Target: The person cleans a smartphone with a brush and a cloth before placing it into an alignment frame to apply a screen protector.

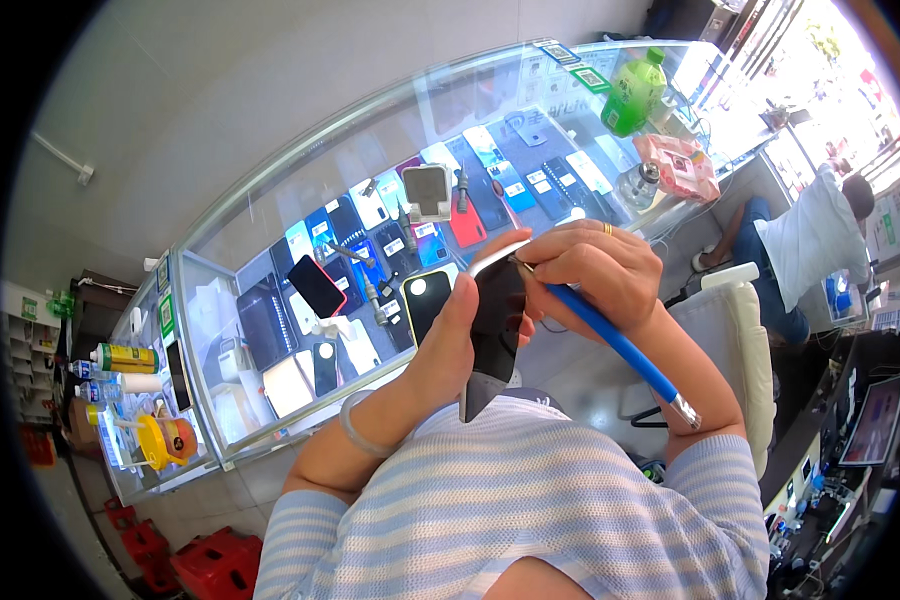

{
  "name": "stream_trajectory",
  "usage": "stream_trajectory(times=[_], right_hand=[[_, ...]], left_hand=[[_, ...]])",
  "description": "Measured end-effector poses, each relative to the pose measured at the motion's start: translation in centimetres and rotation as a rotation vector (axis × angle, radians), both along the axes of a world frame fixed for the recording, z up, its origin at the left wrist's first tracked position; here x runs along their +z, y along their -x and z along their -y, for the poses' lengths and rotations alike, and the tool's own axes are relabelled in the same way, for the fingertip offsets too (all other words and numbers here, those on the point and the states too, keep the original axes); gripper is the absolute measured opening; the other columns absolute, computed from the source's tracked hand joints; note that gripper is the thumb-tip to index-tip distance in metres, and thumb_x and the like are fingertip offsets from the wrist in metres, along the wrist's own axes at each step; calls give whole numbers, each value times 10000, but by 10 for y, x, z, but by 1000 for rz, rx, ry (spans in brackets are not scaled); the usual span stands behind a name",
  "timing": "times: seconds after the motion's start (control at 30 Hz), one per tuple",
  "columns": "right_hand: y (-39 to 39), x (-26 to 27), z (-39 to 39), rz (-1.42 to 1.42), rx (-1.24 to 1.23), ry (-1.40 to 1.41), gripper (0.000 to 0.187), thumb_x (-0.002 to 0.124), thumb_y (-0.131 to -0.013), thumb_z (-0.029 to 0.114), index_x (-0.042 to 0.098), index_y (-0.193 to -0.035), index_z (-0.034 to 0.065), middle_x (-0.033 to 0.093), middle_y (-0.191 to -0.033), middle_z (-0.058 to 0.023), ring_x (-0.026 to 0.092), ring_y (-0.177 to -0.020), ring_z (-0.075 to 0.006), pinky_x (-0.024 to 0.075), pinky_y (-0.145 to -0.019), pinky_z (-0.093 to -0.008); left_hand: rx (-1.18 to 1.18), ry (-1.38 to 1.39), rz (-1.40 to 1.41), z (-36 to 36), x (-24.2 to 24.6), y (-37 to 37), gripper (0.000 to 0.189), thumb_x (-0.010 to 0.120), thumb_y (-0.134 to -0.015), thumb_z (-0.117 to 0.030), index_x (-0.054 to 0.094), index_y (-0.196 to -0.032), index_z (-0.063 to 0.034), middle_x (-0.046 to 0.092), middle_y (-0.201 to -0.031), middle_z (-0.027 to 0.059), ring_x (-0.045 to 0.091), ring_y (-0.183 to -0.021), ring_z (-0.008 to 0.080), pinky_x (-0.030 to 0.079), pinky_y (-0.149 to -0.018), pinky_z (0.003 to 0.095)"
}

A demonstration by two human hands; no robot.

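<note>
My left hand [441, 337] holds a smartphone [493, 330] upright, its dark glossy face towards me and a pale edge along the top. Gripped in my right hand [596, 274] is a slim blue-handled tool [611, 341] with a shiny end pointing towards my right elbow. Its thin other end meets the phone's upper right edge; the fingers partly hide that contact. On the glass counter just beyond lie a phone with a yellow-green rim [426, 300], a red-edged phone [317, 286], several screwdrivers [376, 300] and a small brush [499, 193].
A glass display counter [217, 442] with several phones inside spans the front. At its right are a green bottle [634, 94], a wipes packet [679, 166] and a glass dispenser bottle [637, 186]. A white chair [727, 360] and another person [814, 232] are to the right; red stools [217, 562] sit lower left.
</note>
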State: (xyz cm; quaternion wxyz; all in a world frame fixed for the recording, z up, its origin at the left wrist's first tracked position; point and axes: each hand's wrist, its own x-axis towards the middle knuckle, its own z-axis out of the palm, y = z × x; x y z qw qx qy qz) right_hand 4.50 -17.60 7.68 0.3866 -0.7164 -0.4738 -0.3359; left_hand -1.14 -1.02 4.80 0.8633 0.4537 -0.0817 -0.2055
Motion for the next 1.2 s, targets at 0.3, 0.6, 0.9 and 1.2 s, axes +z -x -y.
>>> stream_trajectory(times=[0.3, 0.6, 0.9, 1.2], right_hand=[[-5, 1, -1, 31, 31, 6, 205, 730, -612, -5, 558, -689, 79, 679, -772, -71, 661, -658, -207, 529, -584, -260], [-6, 2, -3, 63, 40, 9, 201, 733, -631, -1, 559, -688, 82, 666, -749, -55, 663, -655, -204, 524, -561, -254], [-8, -1, -1, 61, 42, 29, 203, 733, -648, 5, 553, -690, 89, 665, -766, -49, 665, -666, -200, 526, -570, -248], [-5, 4, -6, 9, 68, 40, 166, 669, -677, 75, 503, -684, 73, 631, -809, -71, 672, -781, -242, 550, -639, -292]], left_hand=[[3, -12, 16, -1, 3, -2, 796, 365, -892, -669, 272, -1441, -101, 563, -1018, 34, 539, -816, 105, 449, -744, 233], [-2, -14, 8, -3, 2, -5, 805, 372, -890, -670, 267, -1441, -92, 567, -1017, 35, 538, -817, 103, 446, -736, 228], [-29, -3, 0, -4, -5, -5, 813, 382, -883, -675, 273, -1437, -91, 570, -1020, 30, 533, -816, 101, 448, -738, 226], [-6, -19, -4, -5, -5, -7, 827, 388, -876, -683, 272, -1438, -88, 571, -1008, 31, 536, -815, 101, 442, -745, 225]])
